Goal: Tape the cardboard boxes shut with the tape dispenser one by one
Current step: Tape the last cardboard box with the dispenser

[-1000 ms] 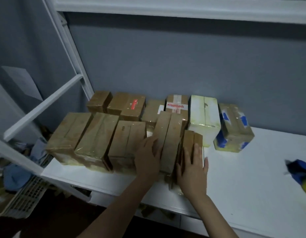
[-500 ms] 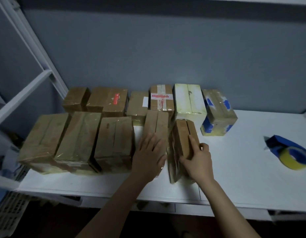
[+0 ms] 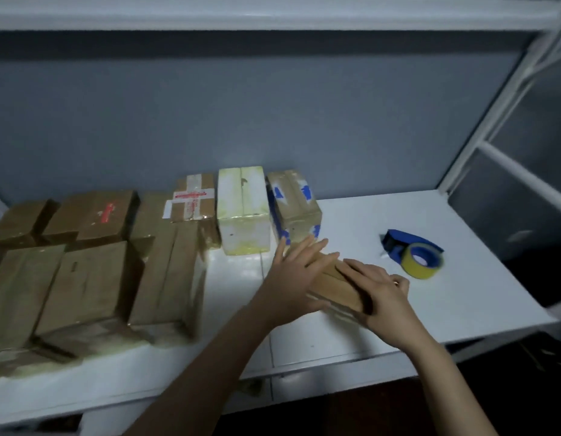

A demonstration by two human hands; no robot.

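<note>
A small brown cardboard box (image 3: 334,286) lies on the white shelf (image 3: 461,294), apart from the others. My left hand (image 3: 296,275) lies flat on its left side with straight fingers. My right hand (image 3: 378,294) covers its right end, thumb down the near face. The blue tape dispenser (image 3: 413,251) with a yellow roll stands on the shelf to the right, a short way from my right hand.
Several brown taped boxes (image 3: 84,278) crowd the left half of the shelf in two rows. A white box (image 3: 243,212) and a blue-marked box (image 3: 293,206) stand at the back by the grey wall. White frame posts (image 3: 480,133) rise at the right.
Both hands have drawn the small box out of the front row and moved it right onto bare shelf. The view has swung right, bringing the dispenser closer to centre.
</note>
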